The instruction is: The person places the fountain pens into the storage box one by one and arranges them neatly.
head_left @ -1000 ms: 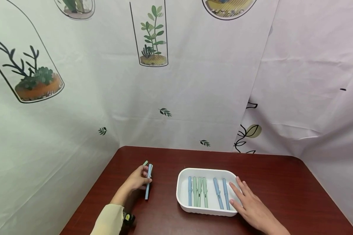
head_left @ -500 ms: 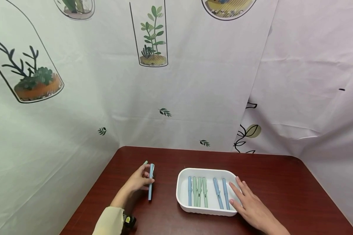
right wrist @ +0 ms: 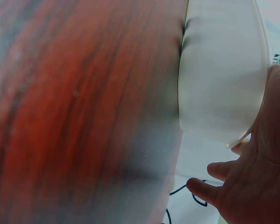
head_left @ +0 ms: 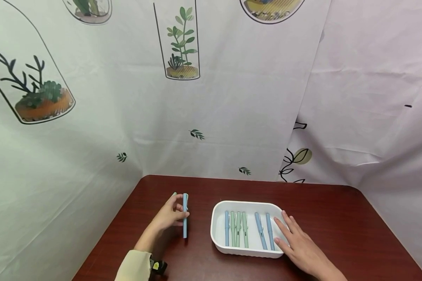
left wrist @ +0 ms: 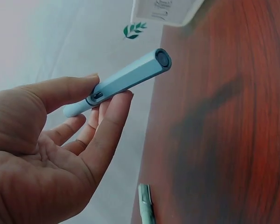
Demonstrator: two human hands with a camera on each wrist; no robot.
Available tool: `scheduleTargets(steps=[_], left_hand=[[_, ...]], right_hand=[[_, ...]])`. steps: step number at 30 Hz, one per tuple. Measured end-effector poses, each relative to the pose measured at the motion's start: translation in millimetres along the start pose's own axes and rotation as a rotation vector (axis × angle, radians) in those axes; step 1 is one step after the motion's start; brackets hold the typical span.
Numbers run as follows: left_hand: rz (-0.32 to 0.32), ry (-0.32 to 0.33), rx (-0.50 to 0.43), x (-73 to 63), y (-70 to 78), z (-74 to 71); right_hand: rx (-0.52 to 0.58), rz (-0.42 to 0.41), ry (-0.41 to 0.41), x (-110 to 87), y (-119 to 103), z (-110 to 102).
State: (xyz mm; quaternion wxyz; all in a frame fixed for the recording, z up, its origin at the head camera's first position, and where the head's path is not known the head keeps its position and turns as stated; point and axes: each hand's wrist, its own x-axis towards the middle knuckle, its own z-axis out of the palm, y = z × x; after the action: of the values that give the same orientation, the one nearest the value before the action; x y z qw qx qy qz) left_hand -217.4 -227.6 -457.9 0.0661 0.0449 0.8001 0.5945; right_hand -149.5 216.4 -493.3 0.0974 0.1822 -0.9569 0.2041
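Thumb and fingertips of my left hand (head_left: 168, 215) pinch a light blue pen (head_left: 185, 229), held above the table left of the tray. The left wrist view shows this blue pen (left wrist: 133, 76) with its clip near the thumb and one end pointing away. Partly behind that hand lies a green pen (head_left: 174, 193), whose clip end also shows as a green pen (left wrist: 145, 205) on the table. My right hand (head_left: 304, 249) rests with extended fingers on the right rim of the white tray (head_left: 246, 253). Inside lie three blue pens (head_left: 227, 230) and three green pens (head_left: 245, 232).
The dark red wooden table (head_left: 323, 207) extends around the tray. A white printed cloth (head_left: 232, 117) hangs behind and at both sides. A black device (head_left: 159, 267) is worn on the left wrist, by a pale yellow sleeve (head_left: 135, 265).
My left hand has moved slightly right with the blue pen, which has turned from a slant to nearly upright in the head view. The right hand and tray have stayed put.
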Motion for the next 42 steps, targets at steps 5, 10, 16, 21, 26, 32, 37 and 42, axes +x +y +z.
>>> scheduleTargets(steps=[5,10,16,21,26,32,37,42], left_hand=[[0.031,-0.030,-0.029,-1.1,6.7,4.7],[0.064,-0.057,-0.068,-0.8,11.6,10.7],[0.073,-0.059,-0.059,-2.3,19.6,18.9],[0.067,-0.054,-0.069,-2.9,27.7,25.2],[0.081,-0.053,-0.076,0.3,31.0,33.0],[0.107,-0.076,-0.099,6.0,34.1,45.3],[0.130,-0.085,-0.112,8.7,40.3,54.5],[0.154,-0.098,-0.108,11.8,46.4,65.6]], right_hand=[[0.007,0.003,-0.001,-0.5,0,0],[0.008,0.002,-0.001,-0.2,1,1],[0.006,0.001,0.000,0.4,1,1],[0.001,-0.007,0.011,0.3,2,2],[0.003,-0.006,0.011,0.2,2,2],[0.005,-0.001,0.009,0.3,2,2],[0.012,0.000,0.008,0.4,2,2],[0.011,0.003,0.005,0.5,1,2]])
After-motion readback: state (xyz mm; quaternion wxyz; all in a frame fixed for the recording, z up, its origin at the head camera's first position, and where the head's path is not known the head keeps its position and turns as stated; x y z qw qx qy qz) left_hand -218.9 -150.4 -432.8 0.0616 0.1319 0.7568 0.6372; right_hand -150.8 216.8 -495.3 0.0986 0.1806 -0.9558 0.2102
